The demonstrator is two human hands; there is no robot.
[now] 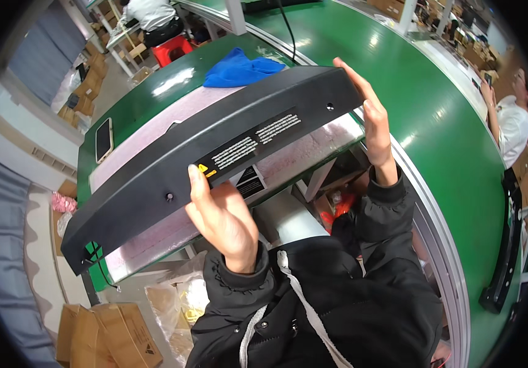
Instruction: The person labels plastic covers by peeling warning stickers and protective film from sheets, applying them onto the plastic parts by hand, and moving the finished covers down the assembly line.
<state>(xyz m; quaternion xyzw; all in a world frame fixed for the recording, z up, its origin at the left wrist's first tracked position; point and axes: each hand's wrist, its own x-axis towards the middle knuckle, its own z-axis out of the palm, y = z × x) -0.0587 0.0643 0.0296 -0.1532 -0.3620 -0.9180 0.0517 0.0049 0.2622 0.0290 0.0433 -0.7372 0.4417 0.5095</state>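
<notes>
A long, curved black housing (159,162) lies tilted across the view, held above a pink foam sheet (310,150) on a green worktop. On its face are a black warning label (236,153) with a yellow mark and two small round holes. My left hand (227,224) grips its near edge, thumb on the face by the label's left end; the other fingers are partly hidden below. At the right end, my right hand (374,119) clasps the housing. A thin black cable (99,264) hangs from its left end. Behind my left hand shows a black-and-white printed label (251,184).
A blue cloth (239,69) and a phone (104,140) lie on the worktop. To the right runs a green conveyor (435,122) with a metal rim, bearing another dark curved part (504,257). Cardboard boxes (107,334) stand lower left. Other people sit beyond.
</notes>
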